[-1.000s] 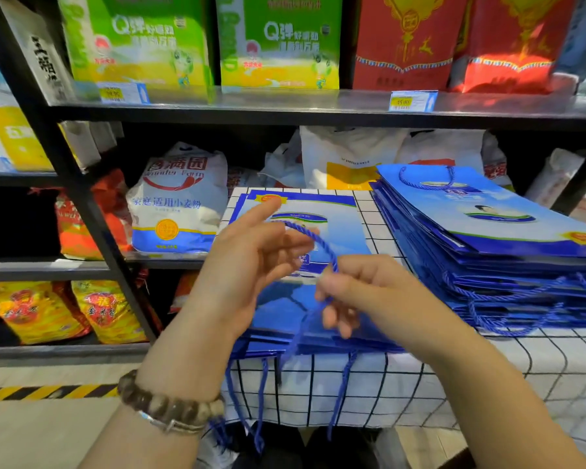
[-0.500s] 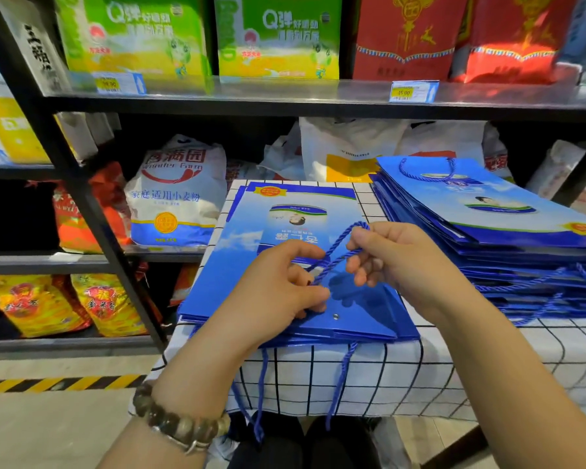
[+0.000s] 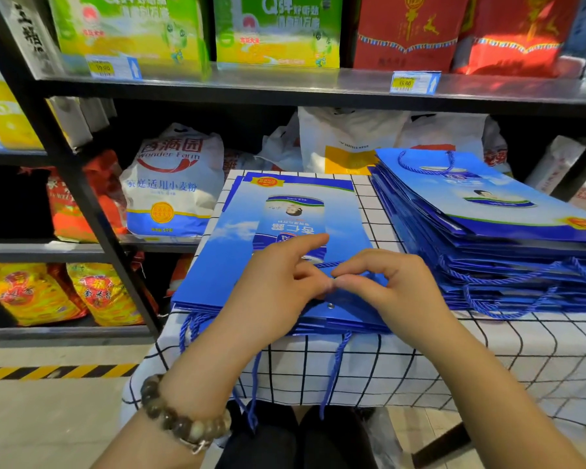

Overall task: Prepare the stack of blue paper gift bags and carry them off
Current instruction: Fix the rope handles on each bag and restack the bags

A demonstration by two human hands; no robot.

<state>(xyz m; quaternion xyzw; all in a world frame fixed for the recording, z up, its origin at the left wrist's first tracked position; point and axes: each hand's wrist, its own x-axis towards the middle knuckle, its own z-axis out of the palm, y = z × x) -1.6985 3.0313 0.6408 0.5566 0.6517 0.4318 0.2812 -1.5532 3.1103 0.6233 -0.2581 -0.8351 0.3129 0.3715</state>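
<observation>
A small stack of flat blue paper gift bags [image 3: 251, 231] lies on the checked tablecloth [image 3: 487, 360], with blue rope handles hanging over the front edge. My left hand [image 3: 278, 282] and my right hand [image 3: 386, 286] meet over the near end of the top bag. Their fingertips pinch its blue rope handle [image 3: 325, 264] low against the paper. My left index finger points forward. A taller stack of the same blue bags [image 3: 487, 225] sits to the right.
A black metal shelf rack [image 3: 92, 211] stands behind and to the left of the table, holding flour sacks [image 3: 173, 184], orange rice bags [image 3: 65, 292] and green and red packages. Yellow-black tape [image 3: 48, 372] marks the floor at the left.
Both hands have dropped from holding the rope handle up in the air to pressing it down on the top bag. The bag now lies flat on its stack.
</observation>
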